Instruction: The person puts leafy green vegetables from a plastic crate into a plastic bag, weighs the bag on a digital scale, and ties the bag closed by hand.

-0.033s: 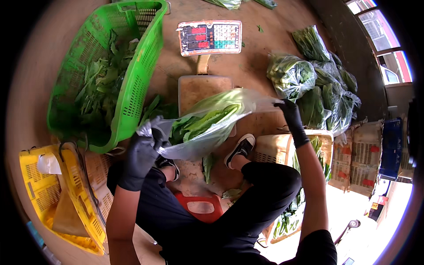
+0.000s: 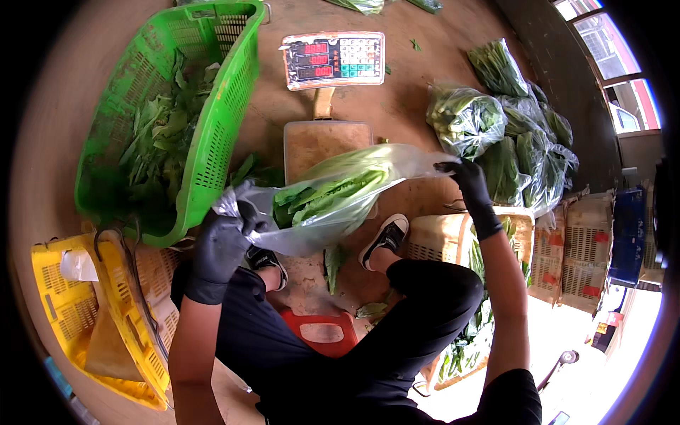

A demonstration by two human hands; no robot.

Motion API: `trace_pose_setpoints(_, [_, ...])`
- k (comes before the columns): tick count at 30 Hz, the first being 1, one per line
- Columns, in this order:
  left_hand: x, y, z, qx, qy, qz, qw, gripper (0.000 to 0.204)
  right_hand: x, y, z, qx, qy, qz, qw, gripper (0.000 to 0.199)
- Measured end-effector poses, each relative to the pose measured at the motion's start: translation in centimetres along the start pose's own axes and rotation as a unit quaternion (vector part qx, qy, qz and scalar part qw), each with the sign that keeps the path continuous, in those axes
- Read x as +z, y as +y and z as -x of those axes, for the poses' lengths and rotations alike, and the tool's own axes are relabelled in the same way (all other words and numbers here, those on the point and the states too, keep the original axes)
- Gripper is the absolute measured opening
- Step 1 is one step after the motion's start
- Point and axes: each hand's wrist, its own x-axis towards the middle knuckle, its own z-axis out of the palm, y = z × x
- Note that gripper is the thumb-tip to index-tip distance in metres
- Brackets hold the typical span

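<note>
Clear bag of leafy greens (image 2: 333,195) stretched between gloved hands above scale platform (image 2: 319,142); left hand (image 2: 225,244) fist-clenched on one end, right hand (image 2: 464,177) pinching other. Green basket (image 2: 212,142) beside.

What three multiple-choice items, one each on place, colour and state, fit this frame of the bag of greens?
1. Where is the clear bag of leafy greens?
A. in the green basket
B. over the scale platform
C. on the yellow crate

2. What colour are the gloves?
A. white
B. black
C. blue

3. How is the bag held?
A. by both hands
B. by one hand
C. lying free

B: it hangs above the scale platform.
B: both gloves are black.
A: left hand and right hand grip opposite ends.
</note>
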Motion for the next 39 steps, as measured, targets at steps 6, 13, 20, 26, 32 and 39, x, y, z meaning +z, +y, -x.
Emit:
trace_pose_setpoints(6, [3.5,0.5,-3.3,0.019,-0.094,-0.068,0.993,0.073,-1.9,-3.2,3.3,-0.15,0.01,-0.03,0.988,0.02])
trace_pose_setpoints(13, [5.6,-3.3,-7.3,-0.013,-0.1,-0.211,0.972,0.061,1.7,1.0,5.5,0.028,-0.097,-0.463,0.881,0.038])
trace_pose_setpoints(20, [3.9,-6.1,-12.6,0.014,-0.131,-0.219,0.967,0.046,3.3,-0.1,3.2,0.068,-0.157,-0.321,0.931,0.037])
trace_pose_setpoints(26, [1.8,-6.6,-18.3,-0.055,-0.123,-0.275,0.952,0.038,3.2,-1.1,0.3,0.095,-0.211,-0.175,0.957,0.041])
trace_pose_setpoints(32, [3.7,-6.6,-21.9,-0.184,-0.162,-0.31,0.919,0.032,3.8,0.8,-2.3,0.097,-0.423,-0.112,0.894,0.054])
trace_pose_setpoints(39, [9.7,-10.0,-19.6,-0.06,-0.319,-0.62,0.714,0.033,7.2,-5.3,-2.8,-0.265,-0.187,-0.243,0.914,0.039])
